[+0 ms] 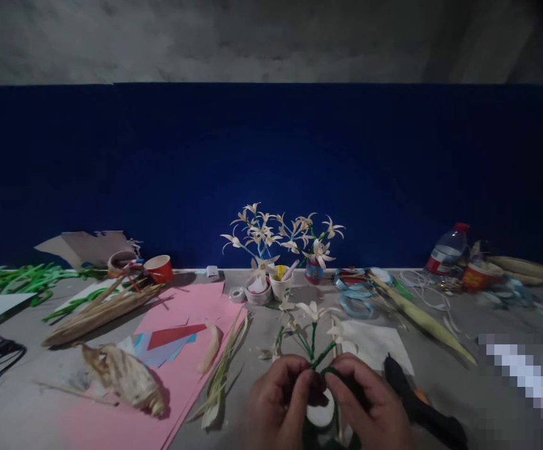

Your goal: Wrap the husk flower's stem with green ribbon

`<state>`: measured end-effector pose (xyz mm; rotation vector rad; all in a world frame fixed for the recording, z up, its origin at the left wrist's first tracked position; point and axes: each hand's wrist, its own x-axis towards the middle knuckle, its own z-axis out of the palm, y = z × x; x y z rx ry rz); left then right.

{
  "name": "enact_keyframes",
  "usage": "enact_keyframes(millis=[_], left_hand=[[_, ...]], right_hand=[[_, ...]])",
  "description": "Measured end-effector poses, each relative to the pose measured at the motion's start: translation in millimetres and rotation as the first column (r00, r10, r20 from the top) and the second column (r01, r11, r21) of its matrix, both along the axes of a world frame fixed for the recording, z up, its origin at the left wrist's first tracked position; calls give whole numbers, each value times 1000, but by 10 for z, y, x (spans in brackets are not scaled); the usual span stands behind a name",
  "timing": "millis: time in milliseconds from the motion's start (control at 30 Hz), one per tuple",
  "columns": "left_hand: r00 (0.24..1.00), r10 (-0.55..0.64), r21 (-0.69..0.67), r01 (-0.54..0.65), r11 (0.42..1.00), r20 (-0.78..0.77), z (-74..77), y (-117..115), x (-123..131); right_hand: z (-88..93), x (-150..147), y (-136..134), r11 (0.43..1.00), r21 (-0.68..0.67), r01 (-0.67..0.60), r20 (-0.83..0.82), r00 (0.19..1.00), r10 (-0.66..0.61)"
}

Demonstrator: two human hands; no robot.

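Observation:
My left hand (281, 400) and my right hand (369, 400) meet at the bottom middle, fingertips pinched close together on the green-wrapped stems (315, 350) of a small flower spray. Its pale, husk-like petals (314, 310) stand up above my fingers, and several stems branch out from the pinch. Below the hands sits a white round piece (321, 409) with dark green around it, partly hidden by my fingers. A black tool, perhaps a glue gun (421, 403), lies just right of my right hand. White paper (379, 344) is behind that hand.
Finished-looking pale flowers (262, 234) stand in small pots at the back. Pink paper (182, 369), dried corn husks (124, 381) and green pipe cleaners (22, 281) spread leftward. On the right are a plastic bottle (447, 250), blue ribbon (356, 304) and a green husk (428, 319).

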<state>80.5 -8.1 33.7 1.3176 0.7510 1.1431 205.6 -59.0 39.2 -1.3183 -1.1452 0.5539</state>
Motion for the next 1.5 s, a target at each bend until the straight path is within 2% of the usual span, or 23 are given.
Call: enact_keyframes(millis=[167, 333, 400, 500, 633, 767, 867, 1000, 1200, 1300, 1400, 1500], left_hand=[[1000, 7, 21, -7, 1000, -11, 47, -15, -9], [999, 12, 49, -10, 999, -38, 19, -23, -10], [998, 12, 22, -11, 1000, -61, -5, -28, -5], [997, 24, -12, -25, 1000, -71, -17, -33, 0], [995, 93, 57, -91, 994, -45, 20, -35, -3], [993, 118, 41, -117, 992, -7, 39, -44, 7], [993, 112, 27, -113, 993, 36, 37, -51, 21], [989, 107, -11, -107, 994, 101, 53, -47, 27], [989, 28, -189, -1, 982, 143, 80, -17, -4], [990, 69, -212, -41, 976, 123, 76, 0, -41], [987, 110, -203, -85, 976, 118, 68, 11, -73], [991, 93, -185, -75, 980, 92, 66, 19, -84]], right_hand=[[37, 10, -19, 997, 81, -3, 146, 989, -9], [-1, 20, -10, 1000, 5, 21, 138, 990, -21], [-6, 13, -8, 998, -42, 54, 107, 993, -50], [14, -14, -15, 996, -84, 29, 25, 999, -27], [46, -43, -46, 997, -82, -8, -57, 998, 3], [63, -70, -58, 998, -52, -36, -91, 995, 31], [54, -108, -43, 997, -74, -9, -195, 981, -5], [0, -99, -18, 995, -101, -11, -219, 976, -11], [-163, 22, 12, 994, -102, -33, -139, 990, 18], [-289, -2, 15, 992, -113, -60, -203, 979, 36], [-399, -51, -16, 968, -224, -113, -224, 973, 62], [-417, -52, -73, 958, -261, -122, -210, 975, 67]])
